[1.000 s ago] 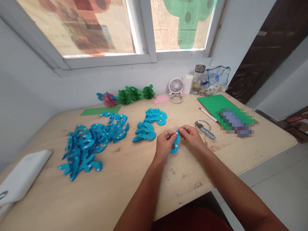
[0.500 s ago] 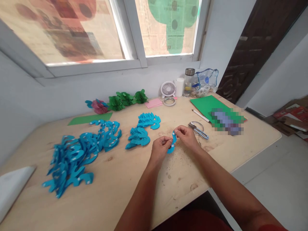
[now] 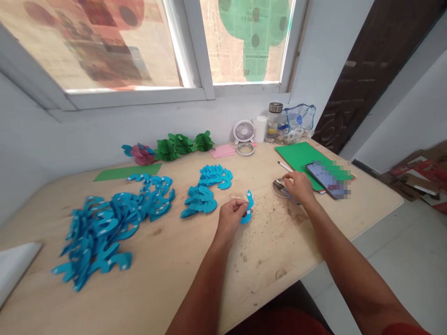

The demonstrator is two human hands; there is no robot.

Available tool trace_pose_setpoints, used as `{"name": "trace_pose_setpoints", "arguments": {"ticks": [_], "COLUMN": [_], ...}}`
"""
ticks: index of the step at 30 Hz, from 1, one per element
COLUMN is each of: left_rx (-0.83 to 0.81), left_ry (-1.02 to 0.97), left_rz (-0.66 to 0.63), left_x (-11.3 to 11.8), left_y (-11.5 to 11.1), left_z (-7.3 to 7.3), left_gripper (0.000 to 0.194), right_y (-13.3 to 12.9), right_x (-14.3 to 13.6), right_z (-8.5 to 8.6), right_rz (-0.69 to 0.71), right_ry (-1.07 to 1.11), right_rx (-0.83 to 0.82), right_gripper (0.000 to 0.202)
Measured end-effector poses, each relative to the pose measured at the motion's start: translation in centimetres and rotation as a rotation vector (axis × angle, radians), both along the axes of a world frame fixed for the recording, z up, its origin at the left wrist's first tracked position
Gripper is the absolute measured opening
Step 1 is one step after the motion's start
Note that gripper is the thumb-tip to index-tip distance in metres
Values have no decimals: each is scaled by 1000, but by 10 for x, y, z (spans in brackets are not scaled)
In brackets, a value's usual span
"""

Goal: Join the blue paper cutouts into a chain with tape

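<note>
A small curved blue paper piece with white squares [image 3: 249, 201] is pinched in my left hand [image 3: 233, 213], above the middle of the table. My right hand [image 3: 299, 187] is over the tape roll [image 3: 278, 190] and the utility knife, with its fingers bent down; whether they grip anything is hidden. Left of my left hand lie two stacks of blue paper shapes, a nearer one [image 3: 199, 201] and a farther one [image 3: 214, 177]. A large heap of blue paper pieces with white squares [image 3: 118, 216] spreads over the left of the table.
Along the wall stand green paper shapes [image 3: 183, 144], a pink paper flower [image 3: 141, 154], a small fan [image 3: 244, 132] and a bottle [image 3: 274, 123]. A phone [image 3: 326, 179] rests on green sheets [image 3: 296, 153] at the right. A white object [image 3: 17, 265] is at the left edge.
My right hand has let go of the blue piece and moved right to the tape roll and knife. My left hand still holds the piece.
</note>
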State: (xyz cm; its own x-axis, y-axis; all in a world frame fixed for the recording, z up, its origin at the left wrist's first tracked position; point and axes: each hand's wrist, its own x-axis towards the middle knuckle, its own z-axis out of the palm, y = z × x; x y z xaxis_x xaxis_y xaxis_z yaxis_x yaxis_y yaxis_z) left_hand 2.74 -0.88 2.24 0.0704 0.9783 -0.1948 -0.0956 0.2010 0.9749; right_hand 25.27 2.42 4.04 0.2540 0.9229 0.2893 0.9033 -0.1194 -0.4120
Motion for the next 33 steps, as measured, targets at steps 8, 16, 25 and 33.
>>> {"name": "trace_pose_setpoints", "arguments": {"ticks": [8, 16, 25, 33], "left_rx": [-10, -11, -9, -2], "left_ry": [0, -1, 1, -1], "left_rz": [-8, -5, -3, -1], "left_x": [0, 0, 0, 0], "left_y": [1, 0, 1, 1], "left_z": [0, 1, 1, 1], "left_gripper": [9, 10, 11, 11], "right_y": [1, 4, 3, 4], "right_x": [-12, -12, -13, -13], "right_z": [-14, -17, -18, -17], "right_rz": [-24, 2, 14, 35], "right_ry": [-315, -344, -327, -291], "right_rx": [-66, -64, -18, -5], "right_gripper": [22, 20, 16, 15]}}
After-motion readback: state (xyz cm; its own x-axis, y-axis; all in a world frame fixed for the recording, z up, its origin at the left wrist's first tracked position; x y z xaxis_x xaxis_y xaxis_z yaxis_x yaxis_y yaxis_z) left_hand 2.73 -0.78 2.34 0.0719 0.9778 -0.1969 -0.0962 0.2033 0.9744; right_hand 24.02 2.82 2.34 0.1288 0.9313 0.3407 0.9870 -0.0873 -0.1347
